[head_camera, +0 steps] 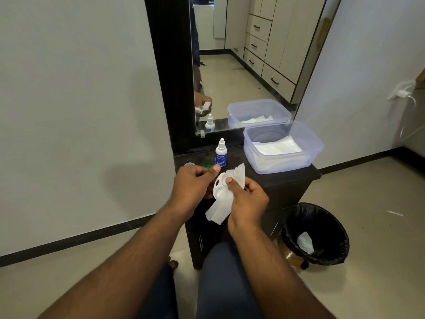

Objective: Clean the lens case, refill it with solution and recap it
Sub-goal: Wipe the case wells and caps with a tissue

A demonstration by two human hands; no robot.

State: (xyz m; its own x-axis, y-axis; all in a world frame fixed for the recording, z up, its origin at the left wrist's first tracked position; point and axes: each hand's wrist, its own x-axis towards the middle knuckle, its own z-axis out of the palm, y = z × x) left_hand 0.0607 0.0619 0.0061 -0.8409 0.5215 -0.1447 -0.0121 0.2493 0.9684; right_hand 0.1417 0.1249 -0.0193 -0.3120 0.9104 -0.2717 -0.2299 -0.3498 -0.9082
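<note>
Head view showed cleaning underway: the left hand (195, 183) gripped the lens case (218, 188) over the cabinet top's (287, 178) front edge, the right hand (247, 201) pinched a tissue (224, 203) into it, while caps (197, 166) lay off and the solution bottle (221, 154) waited, so refilling and recapping remained.

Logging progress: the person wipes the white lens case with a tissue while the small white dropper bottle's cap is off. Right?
Not quite. In the head view the small white dropper bottle still wears its cap. The white lens case is indeed being wiped with the white tissue.
</note>
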